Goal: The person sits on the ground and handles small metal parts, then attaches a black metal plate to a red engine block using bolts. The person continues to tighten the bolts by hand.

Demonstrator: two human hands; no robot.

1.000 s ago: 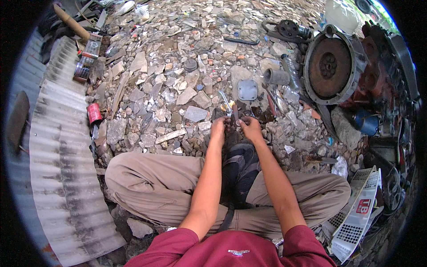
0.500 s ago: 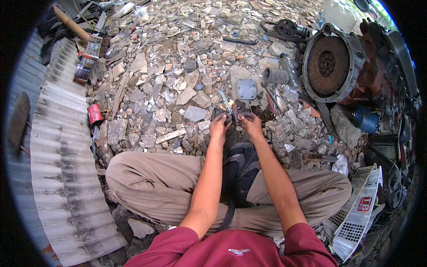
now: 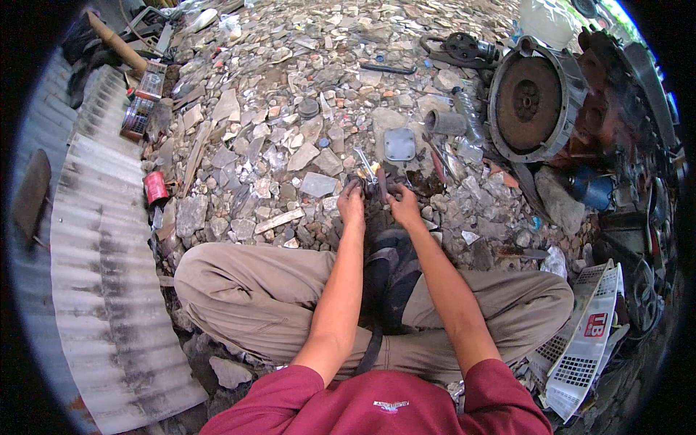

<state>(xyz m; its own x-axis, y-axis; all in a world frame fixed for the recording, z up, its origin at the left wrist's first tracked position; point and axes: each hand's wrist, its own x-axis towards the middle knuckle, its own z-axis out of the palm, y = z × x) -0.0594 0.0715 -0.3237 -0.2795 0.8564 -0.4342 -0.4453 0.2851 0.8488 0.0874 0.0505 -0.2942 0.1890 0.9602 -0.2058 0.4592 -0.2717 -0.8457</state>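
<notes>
Both hands are low over the rubble, a little beyond my shoes point(image 3: 391, 272). Dark, dirty parts too small to make out lie between them. The fingers of my left hand point(image 3: 351, 206) are curled at the left of these parts. My right hand point(image 3: 404, 208) is closed too, its fingertips pinched beside a narrow reddish-brown piece point(image 3: 383, 185). What either hand holds is hidden. Just beyond them lies a silvery wrench point(image 3: 364, 161), with something yellow near its lower end. A grey square metal plate point(image 3: 399, 144) rests on a flat stone farther off.
A large engine block with a rusty flywheel point(image 3: 527, 100) stands at the right, near a plastic bottle point(image 3: 470, 116) and a grey cylinder point(image 3: 445, 122). A white plastic crate point(image 3: 582, 355) lies near my right knee. Corrugated sheets point(image 3: 109, 290) and a red can point(image 3: 155, 188) are at the left.
My right hand has turned slightly, and its fingers are now more curled. The left hand has shifted a little. The wrench and plate lie where they were.
</notes>
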